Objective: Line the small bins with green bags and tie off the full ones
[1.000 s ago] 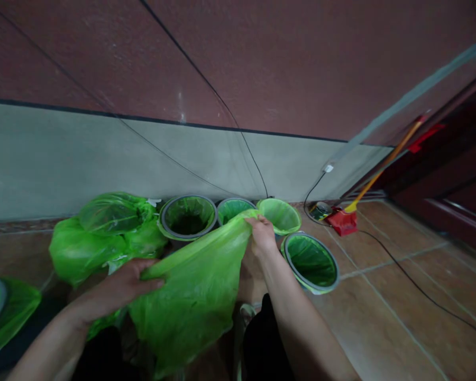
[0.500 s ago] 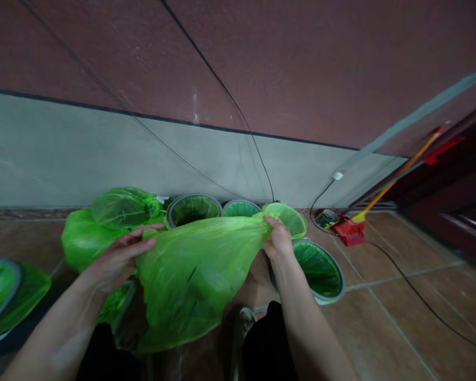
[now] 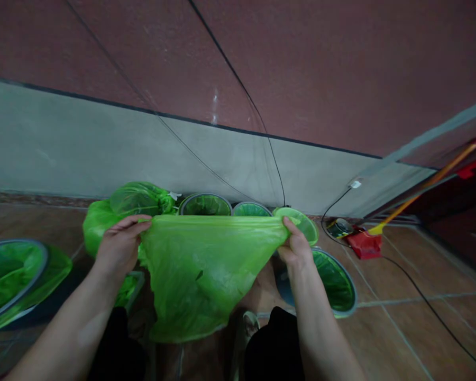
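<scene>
A translucent green plastic bag [image 3: 206, 275] hangs in front of me, its top edge stretched nearly straight between my hands. My left hand [image 3: 121, 238] pinches the upper left corner between thumb and fingers. At the upper right corner, my right hand [image 3: 295, 241] has its fingers closed on the plastic. The bag's lower part droops over the floor above my feet, and a small dark mark shows on it. Behind its top edge stand a grey-rimmed bin [image 3: 206, 197] and a smaller lined bin [image 3: 252, 206], both partly hidden.
Filled green bags [image 3: 99, 222] lie against the wall at left. A lined bin [image 3: 43, 259] stands far left, another lined bin [image 3: 337, 286] right of my right hand. A red dustpan [image 3: 365, 244], a can [image 3: 340, 227] and a black cable [image 3: 420, 296] are at right.
My left hand has closed on the corner and risen slightly; the bag's top edge, slanted and bunched at right before, is now pulled wide and level. The view has shifted left.
</scene>
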### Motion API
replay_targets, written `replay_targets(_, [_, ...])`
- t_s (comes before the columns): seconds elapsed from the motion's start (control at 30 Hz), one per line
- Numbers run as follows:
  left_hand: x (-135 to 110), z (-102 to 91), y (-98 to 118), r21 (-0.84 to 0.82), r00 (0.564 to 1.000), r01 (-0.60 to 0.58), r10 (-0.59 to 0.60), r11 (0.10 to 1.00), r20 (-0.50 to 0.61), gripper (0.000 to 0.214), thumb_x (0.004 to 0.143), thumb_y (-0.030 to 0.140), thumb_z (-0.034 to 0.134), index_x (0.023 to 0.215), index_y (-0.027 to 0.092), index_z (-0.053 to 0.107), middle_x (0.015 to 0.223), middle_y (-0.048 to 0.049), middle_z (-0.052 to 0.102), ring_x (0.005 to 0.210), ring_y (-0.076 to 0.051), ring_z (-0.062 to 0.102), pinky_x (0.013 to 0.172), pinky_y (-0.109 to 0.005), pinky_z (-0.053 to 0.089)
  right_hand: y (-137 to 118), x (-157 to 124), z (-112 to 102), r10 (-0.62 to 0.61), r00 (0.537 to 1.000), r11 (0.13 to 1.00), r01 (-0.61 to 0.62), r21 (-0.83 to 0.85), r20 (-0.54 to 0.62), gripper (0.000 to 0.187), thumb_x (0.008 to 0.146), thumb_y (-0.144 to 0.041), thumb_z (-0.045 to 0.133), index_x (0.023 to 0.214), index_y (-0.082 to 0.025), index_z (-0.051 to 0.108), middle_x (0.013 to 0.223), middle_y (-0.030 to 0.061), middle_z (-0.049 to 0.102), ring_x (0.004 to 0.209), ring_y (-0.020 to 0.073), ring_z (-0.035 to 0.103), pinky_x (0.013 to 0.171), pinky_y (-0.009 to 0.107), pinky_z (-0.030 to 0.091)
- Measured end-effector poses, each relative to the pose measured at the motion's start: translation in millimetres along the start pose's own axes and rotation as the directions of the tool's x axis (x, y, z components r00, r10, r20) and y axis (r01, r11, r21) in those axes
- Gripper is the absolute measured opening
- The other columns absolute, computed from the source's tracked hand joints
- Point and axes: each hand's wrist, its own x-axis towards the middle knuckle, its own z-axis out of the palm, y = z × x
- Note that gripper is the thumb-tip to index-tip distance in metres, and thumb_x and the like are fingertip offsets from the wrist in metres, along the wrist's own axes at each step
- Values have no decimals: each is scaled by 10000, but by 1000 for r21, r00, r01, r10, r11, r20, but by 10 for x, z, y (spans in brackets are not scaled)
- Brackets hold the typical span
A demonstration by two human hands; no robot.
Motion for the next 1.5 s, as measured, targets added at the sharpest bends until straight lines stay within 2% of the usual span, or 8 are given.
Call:
replay_targets(0.27, [68, -95, 17, -274, 990, 141, -129, 951, 62, 225, 523, 36, 692, 690, 167, 615, 637, 72, 611, 584, -71, 563, 555, -163, 452, -46, 220, -219, -139, 963, 986, 112, -127, -230, 81, 766, -248, 639, 776, -183, 591, 688, -1, 645, 626, 160, 625, 594, 301, 566])
replay_targets(0.37, [51, -53, 23, -298, 998, 61, -48, 953, 50, 200, 542, 81, 733, 697, 166, 641, 674, 61, 628, 640, -73, 579, 606, -164, 470, -28, 178, -214, -577, 764, 788, 426, -445, -289, 193, 728, -236, 669, 896, -169, 602, 823, 13, 631, 721, 160, 603, 705, 323, 545])
replay_targets(0.47, [-33, 49, -16, -209, 991, -66, 88, 976, 98, 214, 571, 165, 789, 759, 168, 688, 684, 50, 632, 638, -74, 563, 609, -170, 452, 98, -74, -54, -851, 522, 355, 646, -675, 52, 331, 783, -317, 663, 1072, -162, 615, 1075, 82, 633, 907, 196, 604, 877, 386, 502])
replay_targets(0.6, [-246, 254, -166, 13, 923, -164, 148, 986, 355, 328, 663, 271, 795, 970, 187, 716, 680, 50, 612, 599, -76, 523, 574, -191, 413, 469, -562, 290, -480, 605, 313, 794, -521, 635, 364, 880, -417, 600, 1172, -201, 620, 1135, 94, 659, 1017, 217, 623, 911, 389, 501])
replay_targets(0.73, [-437, 427, -322, 153, 797, -271, 133, 950, 590, 438, 765, 311, 723, 1177, 182, 651, 707, 42, 624, 626, -88, 533, 611, -209, 416, 809, -773, 514, -163, 589, 447, 759, -473, 792, 405, 857, -418, 649, 1208, -215, 637, 1194, 86, 678, 1098, 220, 625, 972, 370, 475])
replay_targets(0.97, [-531, 486, -423, 278, 750, -331, 72, 902, 657, 553, 847, 364, 621, 1357, 185, 503, 801, 13, 671, 685, -123, 600, 658, -239, 474, 870, -619, 546, -112, 741, 753, 498, -430, 662, 216, 748, -401, 728, 796, -191, 730, 747, -3, 709, 675, 150, 610, 673, 280, 482])
replay_targets(1.13, [-586, 449, -486, 336, 573, -328, -97, 883, 814, 269, 853, 339, 578, 1036, 165, 670, 930, -33, 726, 837, -179, 661, 767, -286, 514, 637, -505, 567, -282, 850, 839, 444, -315, 446, 219, 677, -393, 771, 720, -188, 708, 602, -52, 616, 554, 100, 487, 588, 249, 410])
replay_targets(1.5, [-530, 335, -472, 639, 557, -647, -314, 416, 769, 194, 782, 269, 486, 671, 182, 619, 649, 21, 589, 669, -148, 557, 619, -241, 377, 57, -83, 247, -553, 832, 832, 555, -20, 50, 223, 640, -326, 803, 724, -182, 656, 653, -65, 634, 586, 82, 567, 600, 225, 485])
